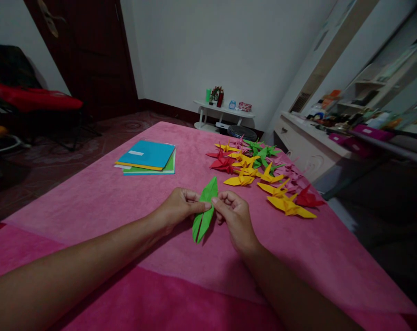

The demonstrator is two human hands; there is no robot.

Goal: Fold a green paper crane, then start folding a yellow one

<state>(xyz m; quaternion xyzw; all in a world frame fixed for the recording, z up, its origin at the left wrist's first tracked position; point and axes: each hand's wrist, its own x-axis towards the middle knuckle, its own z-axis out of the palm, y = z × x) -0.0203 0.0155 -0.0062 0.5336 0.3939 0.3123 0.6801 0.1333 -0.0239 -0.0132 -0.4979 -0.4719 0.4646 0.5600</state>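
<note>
A green folded origami paper [205, 223], long and pointed with a slit in its near half, is held between both hands just above the pink cloth. My left hand [184, 207] pinches its left edge, the thumb lying across the middle. On the other side, my right hand [233, 214] grips the right edge with thumb and curled fingers. Beyond the right hand lie several folded paper cranes, among them a yellow crane [290, 206], a red crane [223, 164] and a green crane [262, 155]. The fingertips behind the green paper are partly hidden.
A stack of coloured paper sheets [148, 155] lies at the back left of the pink-covered surface [101, 202]. Past its far edge stands a small white table [225, 109] with small items. A cluttered dresser [308, 142] is on the right, a red chair [36, 101] on the left.
</note>
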